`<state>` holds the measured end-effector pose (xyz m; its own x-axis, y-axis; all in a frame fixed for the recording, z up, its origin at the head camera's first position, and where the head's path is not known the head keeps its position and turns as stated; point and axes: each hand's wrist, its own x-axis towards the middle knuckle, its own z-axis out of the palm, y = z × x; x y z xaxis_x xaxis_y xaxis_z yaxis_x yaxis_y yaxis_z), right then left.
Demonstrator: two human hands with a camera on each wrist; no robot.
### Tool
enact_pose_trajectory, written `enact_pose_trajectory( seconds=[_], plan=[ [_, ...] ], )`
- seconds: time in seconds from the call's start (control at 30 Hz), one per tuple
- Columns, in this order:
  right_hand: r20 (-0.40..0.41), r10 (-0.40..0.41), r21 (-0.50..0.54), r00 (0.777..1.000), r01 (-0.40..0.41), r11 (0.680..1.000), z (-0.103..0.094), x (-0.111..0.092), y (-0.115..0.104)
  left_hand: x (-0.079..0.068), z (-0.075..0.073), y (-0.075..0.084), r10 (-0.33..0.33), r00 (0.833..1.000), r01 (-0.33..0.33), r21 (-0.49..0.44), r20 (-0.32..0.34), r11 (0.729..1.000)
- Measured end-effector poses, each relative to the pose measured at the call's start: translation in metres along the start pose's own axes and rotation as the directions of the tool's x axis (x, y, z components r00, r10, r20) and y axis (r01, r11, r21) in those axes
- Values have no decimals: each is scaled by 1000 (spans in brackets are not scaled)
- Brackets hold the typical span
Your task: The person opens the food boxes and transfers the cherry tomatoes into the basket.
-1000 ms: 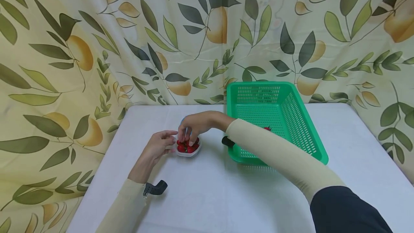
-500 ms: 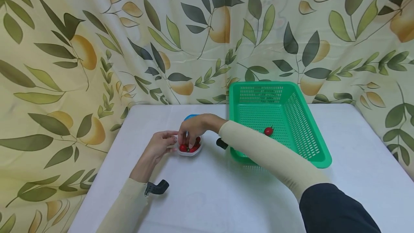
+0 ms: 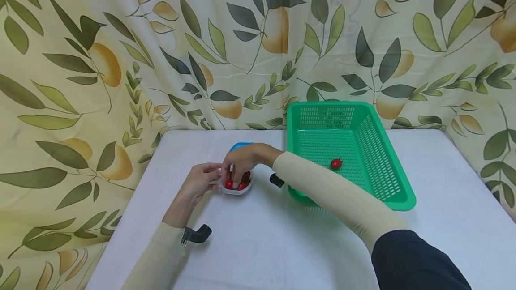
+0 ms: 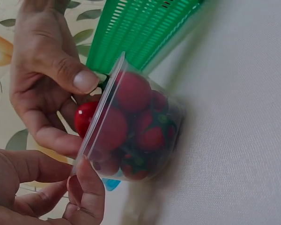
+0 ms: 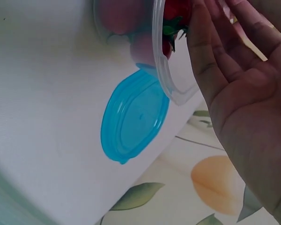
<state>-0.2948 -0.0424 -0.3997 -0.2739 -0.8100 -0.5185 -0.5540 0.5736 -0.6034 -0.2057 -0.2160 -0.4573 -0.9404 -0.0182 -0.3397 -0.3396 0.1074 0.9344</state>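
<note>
A small clear plastic container (image 3: 237, 192) of red cherry tomatoes (image 4: 150, 139) stands left of the table's middle. At its near-left side my left hand (image 3: 199, 179) pinches the rim between thumb and fingers. My right hand (image 3: 243, 160) reaches over it from above, thumb and fingers bent down around a cherry tomato (image 4: 85, 117) at the container's mouth. Green stems show on several tomatoes through the clear wall. Part of the contents is hidden behind the right fingers. Behind the container lies a blue lid (image 5: 138, 117) on the table.
A green perforated basket (image 3: 406, 198) stands to the right, with one cherry tomato (image 3: 336, 164) inside; my right forearm crosses its near-left part. The white table (image 3: 266, 245) ends at a leaf-patterned curtain (image 3: 258, 75) behind.
The head view has shifted slightly, and my right arm has drawn down a little, uncovering the tomato in the basket and more of the blue lid. Both hands stay at the container.
</note>
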Motion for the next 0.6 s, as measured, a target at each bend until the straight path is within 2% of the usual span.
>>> enact_pose_trajectory(
  seconds=[0.23,0.6],
  plan=[
    [-19,-16,9,1000,16,1000,3,1,-1,-1,1,0,12,1000,-12,6,9,1000],
    [-54,-83,-8,995,83,997,2,-3,-2,-2,-1,1,11,1000,-11,16,18,1000]
  ],
)
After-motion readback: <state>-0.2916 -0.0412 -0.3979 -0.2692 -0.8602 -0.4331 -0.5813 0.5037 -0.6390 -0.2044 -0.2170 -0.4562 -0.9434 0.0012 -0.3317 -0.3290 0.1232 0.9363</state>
